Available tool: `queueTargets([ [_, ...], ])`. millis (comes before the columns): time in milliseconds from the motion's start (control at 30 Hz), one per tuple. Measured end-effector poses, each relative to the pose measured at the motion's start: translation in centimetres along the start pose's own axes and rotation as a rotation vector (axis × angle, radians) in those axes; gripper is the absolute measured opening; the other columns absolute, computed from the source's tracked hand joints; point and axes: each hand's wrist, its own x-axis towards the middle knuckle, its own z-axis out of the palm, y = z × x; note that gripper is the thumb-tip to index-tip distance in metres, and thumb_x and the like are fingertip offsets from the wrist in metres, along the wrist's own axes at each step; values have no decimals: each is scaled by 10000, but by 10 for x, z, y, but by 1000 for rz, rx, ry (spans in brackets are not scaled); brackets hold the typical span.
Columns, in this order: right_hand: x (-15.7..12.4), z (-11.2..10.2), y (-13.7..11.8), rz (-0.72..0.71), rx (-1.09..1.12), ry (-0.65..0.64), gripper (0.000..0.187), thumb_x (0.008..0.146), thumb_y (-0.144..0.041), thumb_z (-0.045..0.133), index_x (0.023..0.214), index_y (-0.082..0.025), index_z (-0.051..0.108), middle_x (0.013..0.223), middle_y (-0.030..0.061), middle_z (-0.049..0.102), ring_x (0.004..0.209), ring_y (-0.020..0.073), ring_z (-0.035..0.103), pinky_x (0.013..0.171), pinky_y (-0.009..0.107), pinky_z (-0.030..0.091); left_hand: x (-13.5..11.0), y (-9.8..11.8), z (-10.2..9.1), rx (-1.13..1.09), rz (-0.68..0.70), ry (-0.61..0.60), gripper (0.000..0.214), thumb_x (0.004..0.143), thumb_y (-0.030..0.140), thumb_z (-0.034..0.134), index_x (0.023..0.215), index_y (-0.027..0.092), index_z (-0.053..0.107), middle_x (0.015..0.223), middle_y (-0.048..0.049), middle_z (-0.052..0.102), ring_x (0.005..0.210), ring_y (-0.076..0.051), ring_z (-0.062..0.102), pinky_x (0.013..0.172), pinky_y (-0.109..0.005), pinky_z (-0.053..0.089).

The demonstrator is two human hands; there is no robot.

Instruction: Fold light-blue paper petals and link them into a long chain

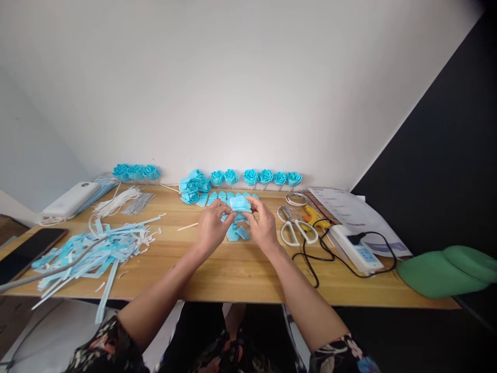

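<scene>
Between my two hands is a light blue petal piece (pixel 240 203), held above the middle of the table. My left hand (pixel 213 220) pinches its left edge. With thumb and fingers, my right hand (pixel 264 221) grips the right edge. Just beneath lie loose blue petals (pixel 236 233), partly covered by the hands. Behind them, a row of cut petals (pixel 212 198) rests on the wood. A pile of blue flowers (pixel 191 185) sits to the left of that row. Left of my left hand lies a thin wooden stick (pixel 188 227).
Finished blue flowers (pixel 266 176) line the wall. White-handled scissors (pixel 298 228), a yellow glue gun (pixel 315 216) and a power strip (pixel 355 249) with black cord lie right, near a green container (pixel 446 272). Blue scraps (pixel 91 254), a phone (pixel 31 251) and a power bank (pixel 72 199) lie left.
</scene>
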Motion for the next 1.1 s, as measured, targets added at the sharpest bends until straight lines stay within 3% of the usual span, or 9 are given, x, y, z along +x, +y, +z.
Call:
queueTargets([
  [133,2,-4,1,36,119,-48,337,898,-227,504,1226,-277,565,959,35,683,871,184,640,821,342,510,0,-4,-4,55,1,3,169,825,293,597,704,180,631,829,-27,605,761,-154,581,681,-274,433],
  [300,4,-8,-1,100,307,-56,626,822,-292,641,1392,-287,383,1185,81,624,1116,228,573,926,401,476,1,-4,-11,129,79,117,168,853,313,572,785,193,667,891,-47,606,836,-174,587,729,-295,450],
  [400,5,-10,-1,113,430,-55,700,822,-388,637,1431,-277,310,1312,109,536,1227,240,499,972,411,453,3,-3,-14,144,121,166,175,859,311,568,784,186,665,883,-54,602,856,-181,583,751,-305,453],
  [600,4,-5,4,157,506,-168,925,732,-499,701,1473,-288,189,1416,118,439,1299,243,429,1009,406,431,1,-1,-14,121,149,160,176,859,321,568,795,184,657,886,-59,597,850,-178,579,741,-305,460],
  [800,0,-1,9,211,580,-176,915,749,-421,709,1476,-275,174,1224,105,577,1054,203,607,883,344,515,-12,6,-19,-76,190,-37,177,860,295,558,766,179,654,946,-78,615,902,-185,582,787,-327,476],
  [900,-1,-3,6,180,585,-178,908,738,-387,730,1472,-282,205,1220,99,577,1044,201,608,887,342,514,-10,8,-31,-340,1,-89,298,870,366,530,673,155,603,904,-74,611,827,-165,598,703,-291,499],
  [967,-2,-5,3,141,585,-216,889,744,-369,729,1469,-296,222,1219,91,586,1065,206,601,910,354,505,-4,9,-39,-514,-181,-145,323,878,428,492,751,150,593,878,-64,609,742,-150,609,596,-264,501],
  [1033,-3,-6,0,109,561,-258,851,763,-351,716,1466,-307,239,1221,83,599,1108,214,584,949,376,483,2,10,-44,-638,-332,-306,347,874,479,473,950,159,583,855,-54,613,679,-149,626,490,-231,472],
  [1100,-3,-7,-2,85,516,-282,812,782,-342,699,1462,-311,255,1231,81,604,1151,223,564,988,402,456,7,10,-46,-697,-396,-506,423,860,499,488,1121,170,541,800,-45,615,664,-159,640,445,-206,440],
])
